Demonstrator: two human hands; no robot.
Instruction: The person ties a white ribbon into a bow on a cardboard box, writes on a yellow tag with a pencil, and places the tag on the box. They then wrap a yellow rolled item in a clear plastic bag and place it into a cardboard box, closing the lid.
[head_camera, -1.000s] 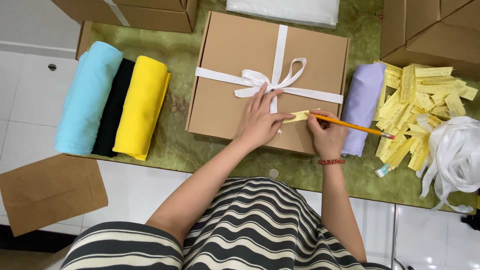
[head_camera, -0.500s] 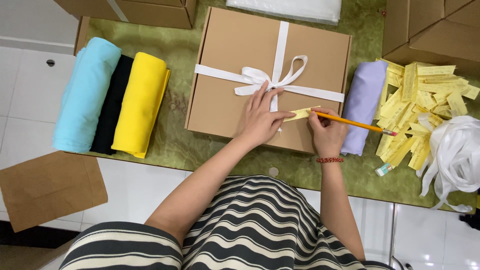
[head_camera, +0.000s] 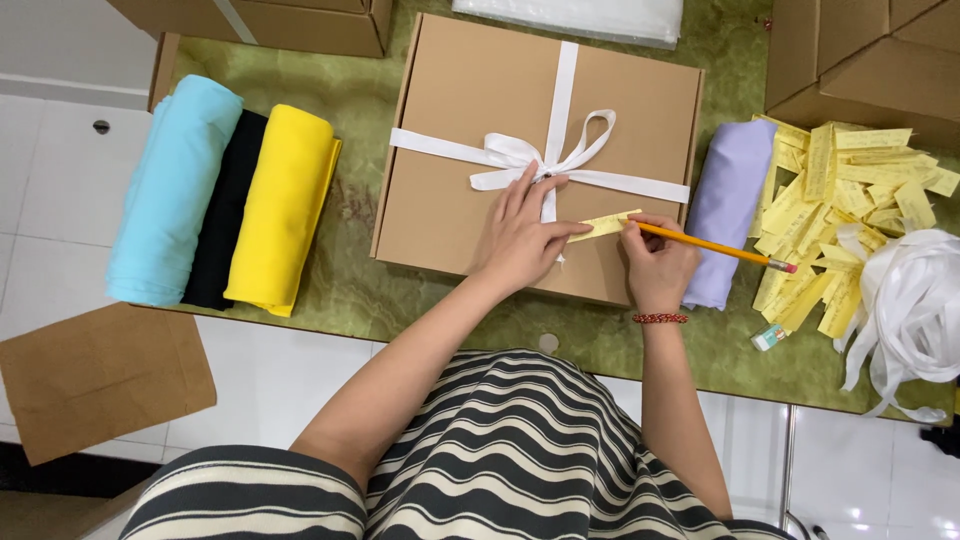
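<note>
A flat brown cardboard box (head_camera: 470, 90) tied with a white ribbon bow (head_camera: 545, 157) lies on the green table. My left hand (head_camera: 520, 235) rests on the lid and pins down a small yellow paper slip (head_camera: 607, 226) with its fingers. My right hand (head_camera: 657, 262) grips a yellow pencil (head_camera: 715, 247), its tip on the slip. A red bead bracelet sits on my right wrist.
Light blue (head_camera: 170, 190), black (head_camera: 225, 205) and yellow (head_camera: 285, 205) fabric rolls lie left of the box; a lilac roll (head_camera: 728, 200) lies to its right. A pile of yellow slips (head_camera: 850, 190), loose white ribbon (head_camera: 915, 300), a small eraser (head_camera: 767, 338), and more cardboard boxes (head_camera: 860, 60) are nearby. A brown envelope (head_camera: 95, 375) lies on the floor.
Both hands stay on the slip with only slight shifts of the pencil. The view has drifted a little; nothing else has moved.
</note>
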